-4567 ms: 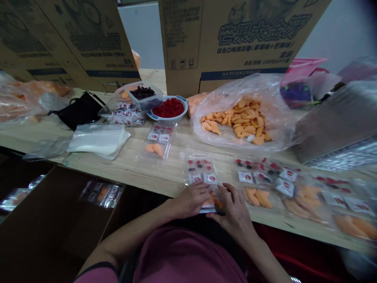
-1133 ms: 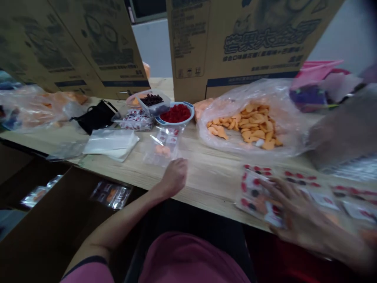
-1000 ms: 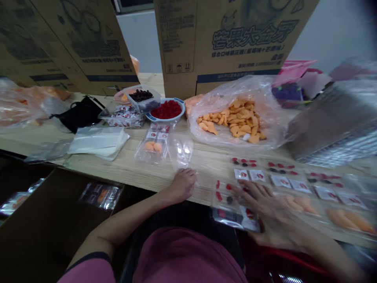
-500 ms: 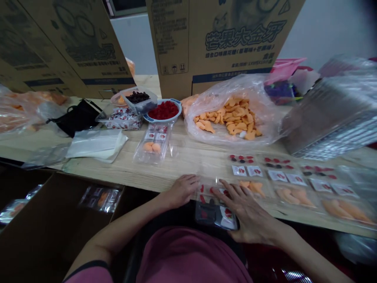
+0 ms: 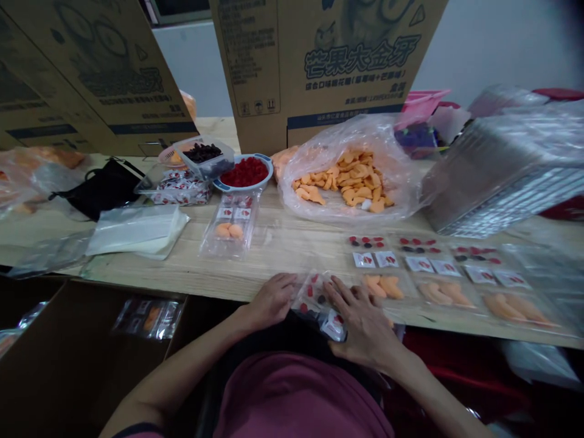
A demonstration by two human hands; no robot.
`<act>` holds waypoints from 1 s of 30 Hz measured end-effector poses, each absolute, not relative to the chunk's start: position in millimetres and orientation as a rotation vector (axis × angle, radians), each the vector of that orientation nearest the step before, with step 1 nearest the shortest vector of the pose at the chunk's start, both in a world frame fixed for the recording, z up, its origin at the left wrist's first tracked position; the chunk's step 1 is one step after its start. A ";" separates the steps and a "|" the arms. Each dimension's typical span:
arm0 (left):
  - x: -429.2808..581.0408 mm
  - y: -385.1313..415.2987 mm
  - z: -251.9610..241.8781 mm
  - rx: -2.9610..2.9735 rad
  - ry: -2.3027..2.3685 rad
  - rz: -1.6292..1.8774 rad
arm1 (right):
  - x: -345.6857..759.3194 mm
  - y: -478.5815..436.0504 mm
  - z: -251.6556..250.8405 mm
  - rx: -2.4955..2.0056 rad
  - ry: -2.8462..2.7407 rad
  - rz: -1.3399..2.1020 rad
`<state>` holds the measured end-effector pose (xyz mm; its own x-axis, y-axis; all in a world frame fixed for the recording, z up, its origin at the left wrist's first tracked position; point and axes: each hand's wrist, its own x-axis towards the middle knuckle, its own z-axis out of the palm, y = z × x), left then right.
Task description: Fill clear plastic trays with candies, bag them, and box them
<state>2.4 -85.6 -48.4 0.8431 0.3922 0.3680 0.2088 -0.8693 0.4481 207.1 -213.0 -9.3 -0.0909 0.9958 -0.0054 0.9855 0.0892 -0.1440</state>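
Observation:
At the table's front edge I hold a clear plastic candy tray (image 5: 309,302), tilted, with red and dark pieces and a small white packet in its compartments. My left hand (image 5: 274,299) is closed at the tray's left edge, its fingertips partly hidden. My right hand (image 5: 362,322) lies across the tray's right part, fingers over the top and thumb below, hiding that end. To the right is a row of filled trays (image 5: 420,265), each with red and dark pieces, white packets and orange pieces. A packed tray (image 5: 232,225) lies farther back on the left.
An open bag of orange pieces (image 5: 353,179) stands behind, beside a bowl of red pieces (image 5: 246,173) and a tub of dark pieces (image 5: 203,155). Stacked clear trays (image 5: 493,176) stand right. Plastic bags (image 5: 134,231) lie left, above an open carton (image 5: 91,347). Large cartons (image 5: 319,67) stand behind.
The tray in my hands has tilted and shifted slightly left, with my right hand moving left too. The whole view has swung a little to the right.

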 end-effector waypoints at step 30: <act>13.9 -86.8 -43.3 2.579 0.444 0.844 | 171.3 -176.9 -29.0 -2.229 -1.842 0.075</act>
